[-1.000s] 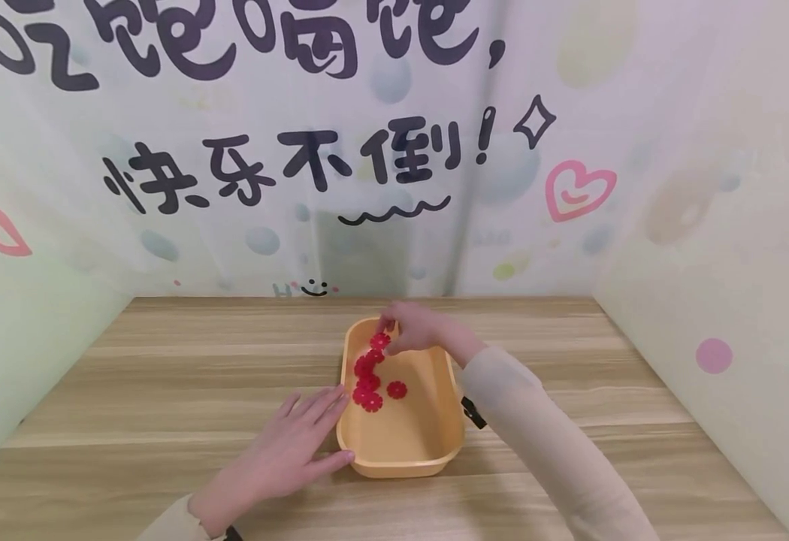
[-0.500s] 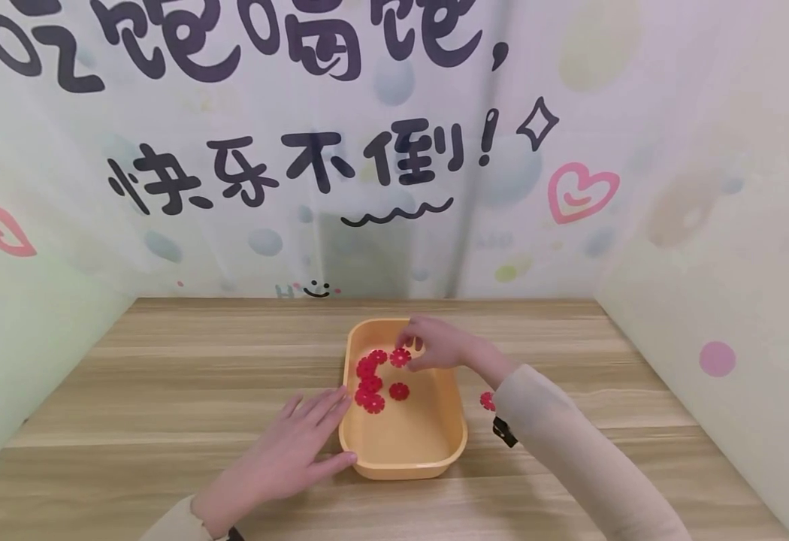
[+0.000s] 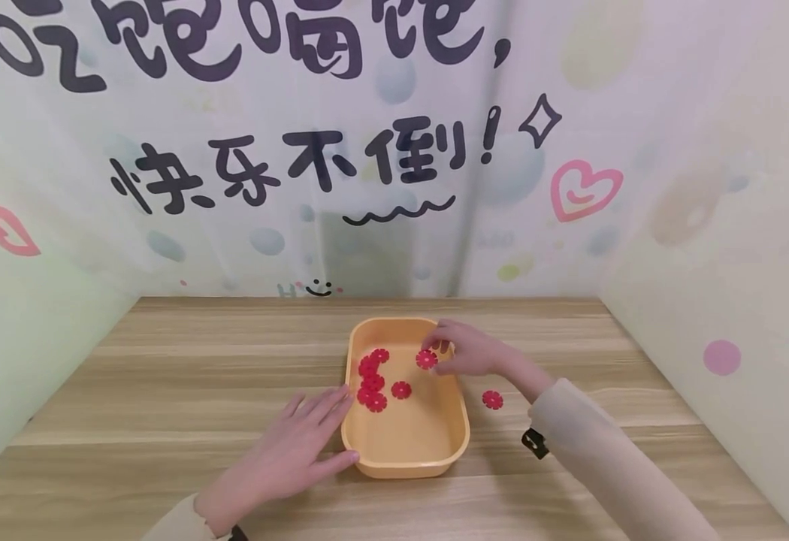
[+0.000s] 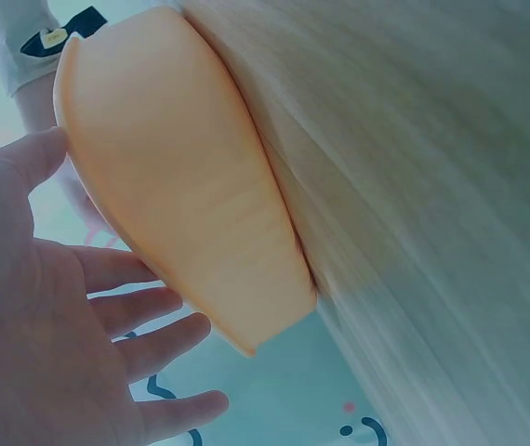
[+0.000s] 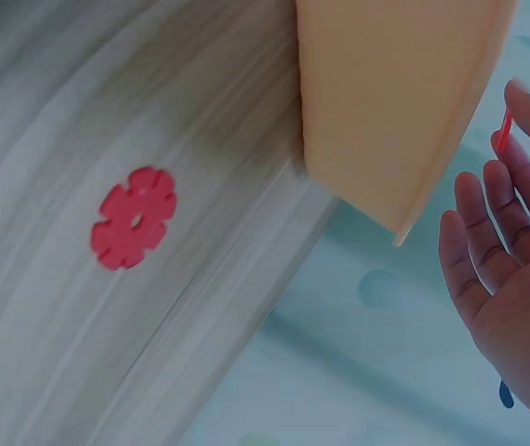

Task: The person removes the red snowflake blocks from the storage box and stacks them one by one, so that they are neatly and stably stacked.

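The right hand (image 3: 470,352) pinches a red notched disc (image 3: 426,359) between thumb and forefinger above the right side of an orange tray (image 3: 404,469). In the right wrist view that disc (image 5: 505,132) shows edge-on in the hand (image 5: 525,242). Several red discs (image 3: 372,382) lie overlapping along the tray's left side, and a single disc (image 3: 401,390) lies near its middle. The left hand (image 3: 286,451), fingers extended, rests against the tray's left rim. In the left wrist view, thumb and fingertips of this hand (image 4: 70,316) touch the rim of the tray (image 4: 181,167).
Another red disc (image 3: 492,400) lies on the wooden table (image 3: 198,376), right of the tray; the right wrist view shows this disc (image 5: 135,218) too. A printed curtain (image 3: 286,248) stands behind the table, with pale walls at both sides.
The right hand has moved right with its pinched disc, from the tray's left side to above its right side. The disc on the table has come into view. The left hand stays at the rim.
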Demonstrator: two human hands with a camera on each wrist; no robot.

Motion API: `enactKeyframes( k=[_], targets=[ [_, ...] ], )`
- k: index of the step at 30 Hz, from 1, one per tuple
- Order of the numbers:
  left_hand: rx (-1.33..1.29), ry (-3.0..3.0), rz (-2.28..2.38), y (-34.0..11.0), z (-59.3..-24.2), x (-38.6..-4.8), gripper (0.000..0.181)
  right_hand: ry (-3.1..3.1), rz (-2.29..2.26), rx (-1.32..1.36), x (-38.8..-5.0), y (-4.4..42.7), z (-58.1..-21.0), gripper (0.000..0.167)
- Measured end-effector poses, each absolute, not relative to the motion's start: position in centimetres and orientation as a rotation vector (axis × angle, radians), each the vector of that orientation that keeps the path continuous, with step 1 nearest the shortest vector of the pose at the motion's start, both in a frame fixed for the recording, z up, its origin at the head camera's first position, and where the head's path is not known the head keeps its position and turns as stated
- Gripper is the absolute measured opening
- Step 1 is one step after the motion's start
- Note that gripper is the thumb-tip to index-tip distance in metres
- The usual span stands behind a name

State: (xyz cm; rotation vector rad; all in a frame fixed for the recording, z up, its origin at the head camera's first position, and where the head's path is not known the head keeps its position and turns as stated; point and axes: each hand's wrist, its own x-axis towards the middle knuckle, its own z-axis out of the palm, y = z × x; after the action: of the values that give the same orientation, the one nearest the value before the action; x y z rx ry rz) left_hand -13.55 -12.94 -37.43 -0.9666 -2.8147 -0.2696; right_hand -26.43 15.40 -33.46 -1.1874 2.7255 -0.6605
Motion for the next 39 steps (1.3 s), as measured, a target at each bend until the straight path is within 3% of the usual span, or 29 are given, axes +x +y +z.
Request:
enactKeyframes(
  k=[20,39],
  targets=[
    [-0.964,-2.825,-0.281,-12.9,-37.6,-13.7,0.072,2.775,-0.825,-1.053,-25.5,22.8,-36.1,0.027],
    [-0.961,-2.822,-0.266,-12.9,-37.5,-13.7,0.072,2.707,-0.831,-1.008,-24.0,26.5,-39.9,0.027]
  ],
)
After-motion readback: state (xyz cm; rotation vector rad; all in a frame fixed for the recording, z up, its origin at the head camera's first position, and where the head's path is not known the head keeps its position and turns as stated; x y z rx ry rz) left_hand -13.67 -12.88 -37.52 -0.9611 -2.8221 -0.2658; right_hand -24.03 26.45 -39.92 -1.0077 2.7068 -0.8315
